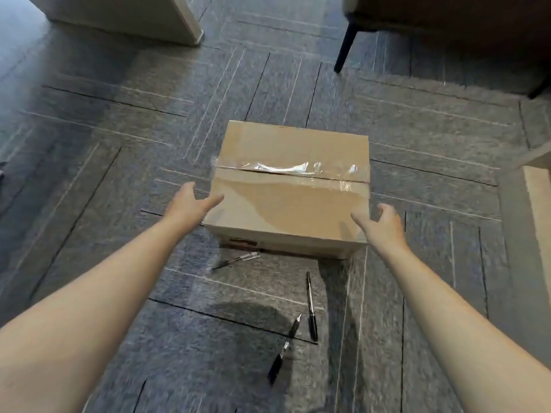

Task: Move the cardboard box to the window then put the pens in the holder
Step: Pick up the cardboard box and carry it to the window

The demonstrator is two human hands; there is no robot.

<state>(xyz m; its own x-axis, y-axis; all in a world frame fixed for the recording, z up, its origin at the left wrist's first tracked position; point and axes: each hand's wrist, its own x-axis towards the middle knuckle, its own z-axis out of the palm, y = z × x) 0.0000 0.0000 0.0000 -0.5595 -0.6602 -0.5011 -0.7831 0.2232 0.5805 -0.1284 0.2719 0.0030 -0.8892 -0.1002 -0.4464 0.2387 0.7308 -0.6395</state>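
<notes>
The cardboard box [290,189] (clear tape across its top) sits on the carpeted floor [119,129] at the middle of the frame. Left hand [187,202] and right hand [383,223] flank it, each grip apart, empty. Three pens [311,305] lie below it.

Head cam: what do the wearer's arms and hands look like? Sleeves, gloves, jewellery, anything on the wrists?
Both arms are bare as far up as the frame shows, with no sleeve visible. The left hand and right hand wear no gloves. No watch, bracelet or strap shows on either wrist. No rings are visible on the fingers, though motion blur limits fine detail. No cables or markings.
</notes>
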